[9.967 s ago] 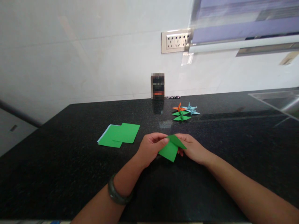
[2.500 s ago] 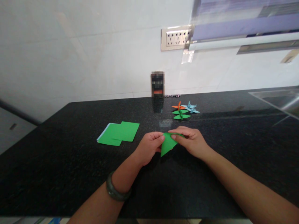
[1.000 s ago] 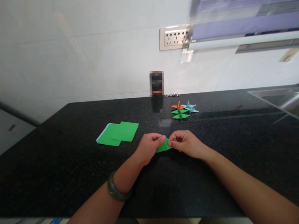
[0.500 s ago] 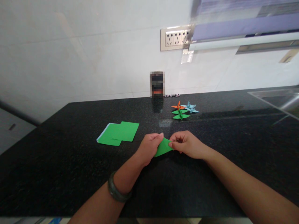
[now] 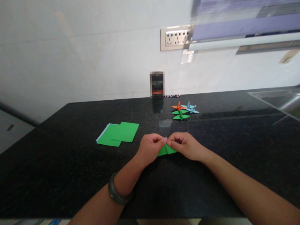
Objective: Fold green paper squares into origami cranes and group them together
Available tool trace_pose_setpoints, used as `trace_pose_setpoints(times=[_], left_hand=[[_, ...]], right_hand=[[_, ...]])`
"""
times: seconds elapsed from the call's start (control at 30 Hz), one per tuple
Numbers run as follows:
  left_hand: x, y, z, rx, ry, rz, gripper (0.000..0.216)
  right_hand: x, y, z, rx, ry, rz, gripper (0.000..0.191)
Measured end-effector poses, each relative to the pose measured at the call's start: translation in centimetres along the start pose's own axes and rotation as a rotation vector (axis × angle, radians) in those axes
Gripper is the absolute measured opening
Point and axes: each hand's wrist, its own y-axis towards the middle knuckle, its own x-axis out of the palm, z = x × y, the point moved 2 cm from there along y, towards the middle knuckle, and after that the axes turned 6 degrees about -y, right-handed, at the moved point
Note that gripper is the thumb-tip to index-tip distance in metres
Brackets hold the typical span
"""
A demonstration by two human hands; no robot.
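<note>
A small folded piece of green paper (image 5: 167, 150) sits low over the black stone counter (image 5: 70, 175), pinched from both sides. My left hand (image 5: 151, 148) grips its left edge between thumb and fingers. My right hand (image 5: 184, 146) pinches the right edge, fingers curled. The fingertips of both hands nearly touch above the paper, and most of the paper is hidden beneath them. A dark bangle is on my left wrist.
A stack of green paper sheets (image 5: 118, 134) lies to the left. Several folded paper figures (image 5: 184, 111), orange, blue and green, sit further back. A dark blurred object (image 5: 157, 85) stands against the wall below a socket panel (image 5: 175, 38). A sink rim (image 5: 276, 98) is at the right.
My hands have drawn together, and the green paper, earlier a larger triangle held up between them, is now pressed flatter and smaller under my fingertips.
</note>
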Motion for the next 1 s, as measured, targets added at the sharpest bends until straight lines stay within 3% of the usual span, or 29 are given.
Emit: trace_pose_setpoints(times=[0.23,0.37,0.6,0.83,0.93,1.0], left_hand=[[-1.3,0.1,0.0,0.039,-0.006,0.193,0.025],[-1.3,0.1,0.2,0.043,-0.005,0.188,0.026],[-0.1,-0.4,0.5,0.119,0.052,0.097,0.024],[-1.8,0.2,0.5,0.131,0.061,0.353,0.025],[-1.6,0.2,0.4,0.108,0.065,0.284,0.025],[-1.0,0.0,0.5,0.101,0.094,0.216,0.024]], right_hand=[[-1.7,0.2,0.7,0.035,-0.031,-0.035,0.016],[-1.8,0.2,0.6,0.047,0.010,0.019,0.018],[0.6,0.2,-0.1,0.082,0.087,-0.048,0.027],[-1.6,0.2,0.5,0.207,0.157,-0.051,0.030],[-2.0,0.1,0.1,0.145,0.140,0.076,0.041],[-1.4,0.1,-0.3,0.072,0.127,0.044,0.038]])
